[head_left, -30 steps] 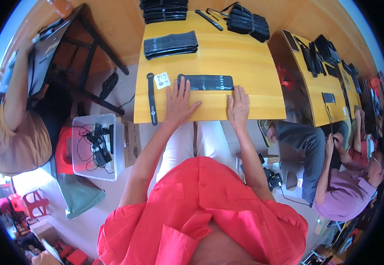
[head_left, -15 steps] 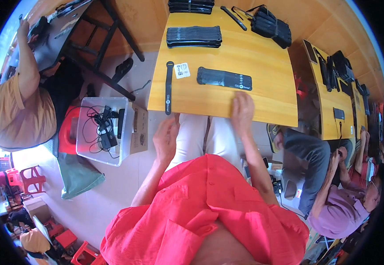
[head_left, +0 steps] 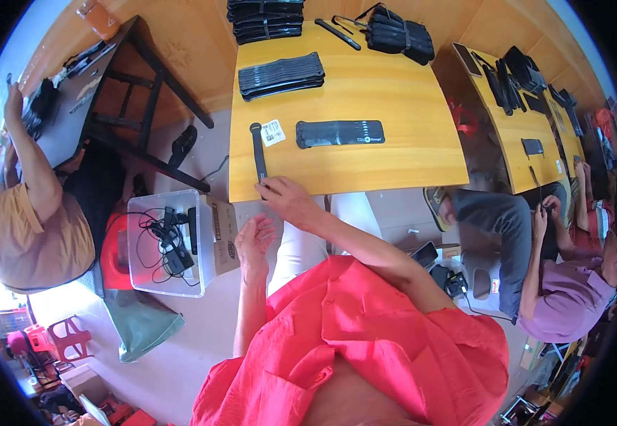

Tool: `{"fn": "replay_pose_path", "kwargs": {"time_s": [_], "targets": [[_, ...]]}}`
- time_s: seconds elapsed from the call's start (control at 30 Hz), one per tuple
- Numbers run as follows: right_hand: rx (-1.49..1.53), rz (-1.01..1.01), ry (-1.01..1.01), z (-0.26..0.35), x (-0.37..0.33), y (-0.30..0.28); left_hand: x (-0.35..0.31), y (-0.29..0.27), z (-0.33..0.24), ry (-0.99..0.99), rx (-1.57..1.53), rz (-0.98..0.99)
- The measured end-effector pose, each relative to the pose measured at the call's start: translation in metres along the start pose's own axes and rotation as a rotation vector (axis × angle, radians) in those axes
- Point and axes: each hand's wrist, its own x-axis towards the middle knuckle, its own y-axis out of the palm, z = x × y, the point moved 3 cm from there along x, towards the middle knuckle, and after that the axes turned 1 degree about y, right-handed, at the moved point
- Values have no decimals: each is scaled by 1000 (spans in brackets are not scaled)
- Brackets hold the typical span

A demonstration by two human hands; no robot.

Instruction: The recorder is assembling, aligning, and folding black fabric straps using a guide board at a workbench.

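The right hand [head_left: 292, 201], its grip unclear, touches the near end of a flat, round-ended black strap [head_left: 259, 150] stretching beyond it on the yellow wooden bench [head_left: 386, 85], probably laid edgeward for easy reach, while the empty left hand [head_left: 254, 246] hangs loosely open just below.

On the left, a dark table [head_left: 65, 133] is set near a wood-panelled wall [head_left: 188, 42], with an orange container [head_left: 97, 20] seen by its far end. Beside that table a person in a tan top [head_left: 21, 238] is seated, and a black sandal [head_left: 183, 145] is left on the floor [head_left: 145, 383]. Black cables and adapters [head_left: 175, 259] are held tangled in a clear plastic box [head_left: 200, 273], flanked by a cardboard box [head_left: 224, 234] and a red stool [head_left: 114, 248]. A green bag [head_left: 141, 326] is laid nearer. On the right, a second yellow worktop [head_left: 518, 160] is seen, with a person in a mauve shirt [head_left: 571, 302] seated near it.
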Motion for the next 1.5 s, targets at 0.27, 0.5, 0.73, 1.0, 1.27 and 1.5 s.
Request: {"fn": "replay_pose_path", "kwargs": {"time_s": [0.27,0.5,0.73,1.0,1.27,1.5], "targets": [[339,-351,333,17,-13,-101,1,97,-26,-214,-436,451],[467,-477,386,20,-20,-151,-16,141,-48,-146,-341,548],[365,-324,279,18,-17,-179,-28,154,-59,-23,-118,472],[168,-254,168,27,-14,-190,-31,157,-59,60,-108,381],[198,-175,209,26,-15,-194,-33,157,-55,99,-88,377],[326,-139,279,20,-20,-195,-36,157,-56,114,-45,382]]}}
